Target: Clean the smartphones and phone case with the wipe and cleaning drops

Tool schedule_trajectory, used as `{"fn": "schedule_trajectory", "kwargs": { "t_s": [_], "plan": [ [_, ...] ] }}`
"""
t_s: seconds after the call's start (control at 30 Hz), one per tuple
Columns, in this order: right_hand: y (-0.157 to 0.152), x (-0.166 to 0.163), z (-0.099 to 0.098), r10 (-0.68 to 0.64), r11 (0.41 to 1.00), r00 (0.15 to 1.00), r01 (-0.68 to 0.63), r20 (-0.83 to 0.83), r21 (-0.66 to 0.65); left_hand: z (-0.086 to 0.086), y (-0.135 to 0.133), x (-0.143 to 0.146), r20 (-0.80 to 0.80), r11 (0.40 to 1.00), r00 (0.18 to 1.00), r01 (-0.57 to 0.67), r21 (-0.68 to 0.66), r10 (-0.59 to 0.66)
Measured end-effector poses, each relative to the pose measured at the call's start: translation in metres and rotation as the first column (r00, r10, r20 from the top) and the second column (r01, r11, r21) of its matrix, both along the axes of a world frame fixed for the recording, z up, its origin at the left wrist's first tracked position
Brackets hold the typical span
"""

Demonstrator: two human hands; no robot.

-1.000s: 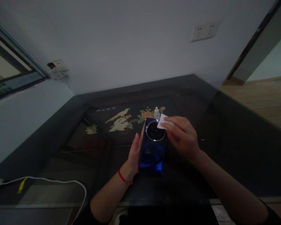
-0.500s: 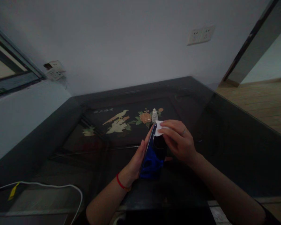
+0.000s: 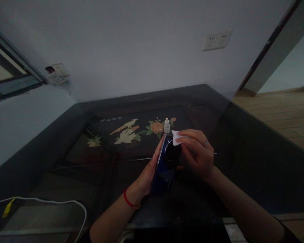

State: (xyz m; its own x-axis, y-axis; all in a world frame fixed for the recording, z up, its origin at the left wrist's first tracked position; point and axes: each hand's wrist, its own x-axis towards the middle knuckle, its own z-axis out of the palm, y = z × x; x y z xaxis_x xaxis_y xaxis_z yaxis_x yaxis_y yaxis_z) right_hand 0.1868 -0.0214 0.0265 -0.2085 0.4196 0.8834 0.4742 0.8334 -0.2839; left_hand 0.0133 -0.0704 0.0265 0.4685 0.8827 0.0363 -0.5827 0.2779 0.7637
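A blue smartphone [image 3: 162,170] is tilted up above the dark table, its back with a large round black camera ring facing right. My left hand [image 3: 148,173] wraps around the phone from the left and below; a fingertip shows past its right edge. Between thumb and fingers, my right hand [image 3: 199,150] pinches a small white wipe [image 3: 176,137] at the upper right of the phone, by the camera ring. Whether the wipe touches the phone is hard to tell. Just beyond the phone stands a small clear bottle [image 3: 167,126] with a whitish cap, upright.
The dark, glossy table [image 3: 243,152] bears a bird-and-flower picture [image 3: 128,135]. A white cable [image 3: 48,201] with a yellow tag [image 3: 8,207] runs along the lower left. Behind the table rises a wall with sockets [image 3: 217,40].
My right hand and the wipe have shifted slightly right, off the phone's top corner. The phone has turned a little, so more of its back shows and the blue glare is gone.
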Motion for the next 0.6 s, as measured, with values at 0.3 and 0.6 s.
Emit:
{"fn": "schedule_trajectory", "kwargs": {
  "t_s": [0.3,0.6],
  "plan": [
    [-0.0004,0.0011,0.0051,0.019,0.997,0.992,-0.028,0.128,0.069,-0.0065,0.0022,0.0004,-0.137,0.988,0.989,-0.028,0.151,0.049],
    [0.0038,0.0011,0.0005,-0.033,0.999,0.995,0.032,0.095,0.017,-0.0046,0.0017,-0.0023,-0.171,0.989,0.984,-0.025,0.145,0.050]
  ]
}}
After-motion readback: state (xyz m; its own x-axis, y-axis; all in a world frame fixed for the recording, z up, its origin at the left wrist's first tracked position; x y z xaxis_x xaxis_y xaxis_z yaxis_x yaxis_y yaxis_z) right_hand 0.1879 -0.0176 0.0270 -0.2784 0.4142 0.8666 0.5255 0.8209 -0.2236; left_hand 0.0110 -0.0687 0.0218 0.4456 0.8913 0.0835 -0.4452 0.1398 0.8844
